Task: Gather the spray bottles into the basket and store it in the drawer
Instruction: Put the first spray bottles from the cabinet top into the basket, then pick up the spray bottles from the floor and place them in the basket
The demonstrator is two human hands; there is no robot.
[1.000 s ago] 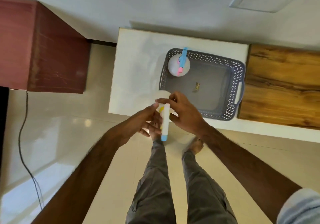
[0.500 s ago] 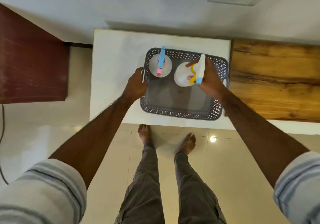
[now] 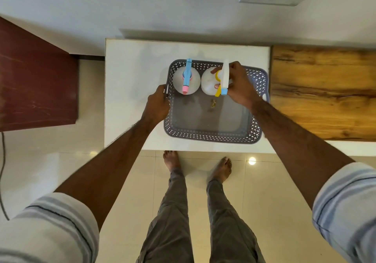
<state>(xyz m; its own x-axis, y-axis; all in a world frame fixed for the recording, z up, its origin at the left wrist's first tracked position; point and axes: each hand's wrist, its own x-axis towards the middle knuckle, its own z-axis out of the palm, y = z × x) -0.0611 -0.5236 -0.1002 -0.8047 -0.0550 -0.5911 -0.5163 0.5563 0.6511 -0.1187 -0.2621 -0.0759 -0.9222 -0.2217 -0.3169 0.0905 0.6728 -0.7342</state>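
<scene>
Two white round plastic spray bottles stand in the grey perforated plastic basket (image 3: 211,135), frame centre: the right hand (image 3: 241,86) grips the yellow-triggered one (image 3: 211,81), the left hand (image 3: 157,105) grips the rim. Releasing carelessly could topple it against the pink-and-blue-triggered one (image 3: 186,80).

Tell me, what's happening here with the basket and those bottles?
A person stands at a white table, loading spray bottles into a grey basket. The right hand grips the top of the bottle with the white and yellow sprayer, setting it in the basket's far end beside the bottle with the blue and pink sprayer. The left hand holds the basket's left rim. No drawer shows in the picture.
</scene>
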